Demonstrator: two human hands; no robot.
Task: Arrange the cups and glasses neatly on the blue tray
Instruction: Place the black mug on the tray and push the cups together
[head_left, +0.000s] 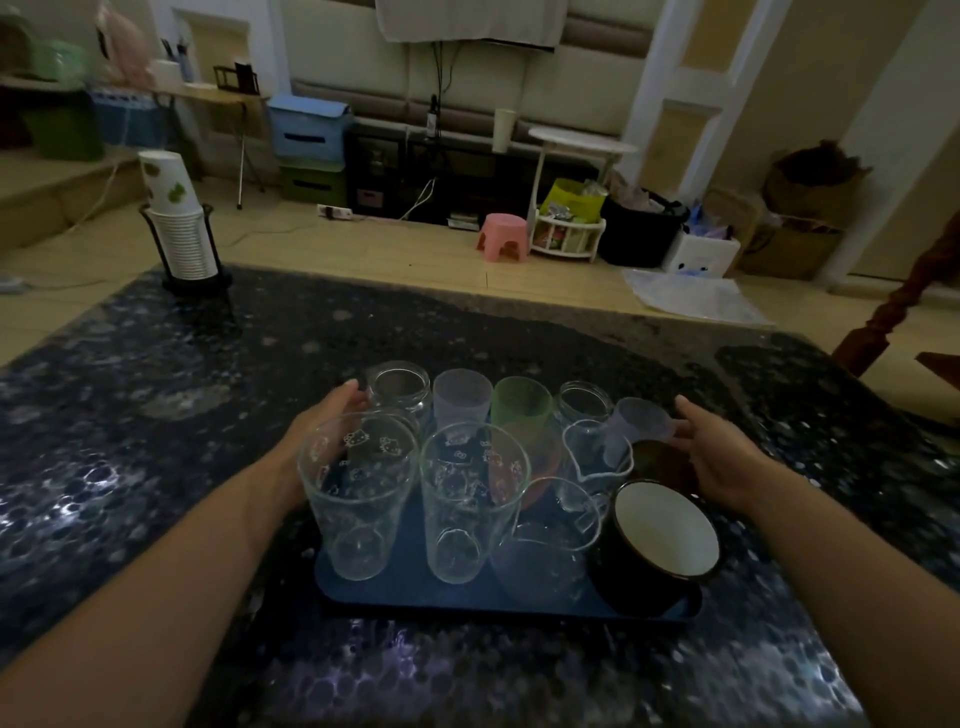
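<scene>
A blue tray (405, 592) lies on the dark table and is packed with cups and glasses. Two tall printed glasses (358, 499) (470, 499) stand at its front, beside a clear mug (550, 545) and a black mug with a white inside (660, 540). Behind them are an orange cup (535, 467), a clear spouted jug (597, 457), two jars (399, 392) (583, 405), a frosted cup (462, 397), a green cup (522, 405) and a small frosted cup (641, 423). My left hand (332, 421) rests against the tray's left side, partly hidden behind a glass. My right hand (722, 452) lies against the right side.
A rack of stacked paper cups (182, 234) stands at the table's far left corner. Beyond the table's far edge are a pink stool (504, 236), a white side table (576, 156) and bags on the floor. A wooden chair (909, 301) is at the right.
</scene>
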